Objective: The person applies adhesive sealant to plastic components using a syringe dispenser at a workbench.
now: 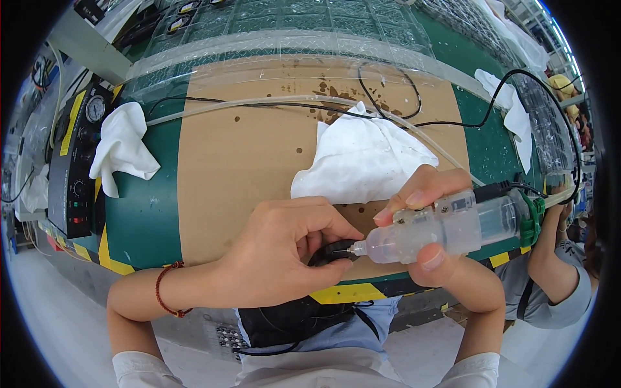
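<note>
Between the thumb and fingers of my left hand (278, 249) is a small black curved part (331, 252), partly hidden by the fingers. My right hand (435, 213) grips a clear dispensing syringe (424, 233) with a green cap (533, 218) at its rear end. The syringe lies almost level and its narrow tip meets the black part or sits right at it; contact is hard to tell. Just beyond both hands a crumpled white cloth (369, 155) lies on a brown cardboard sheet (226, 149).
At the left stands a black dispenser box (77, 161) with a gauge, and a white cloth (126, 145) beside it. A clear tube (259, 101) and black cable (453, 123) cross the cardboard. Clear plastic trays (304, 26) lie at the back. Another person (559, 271) sits at the right.
</note>
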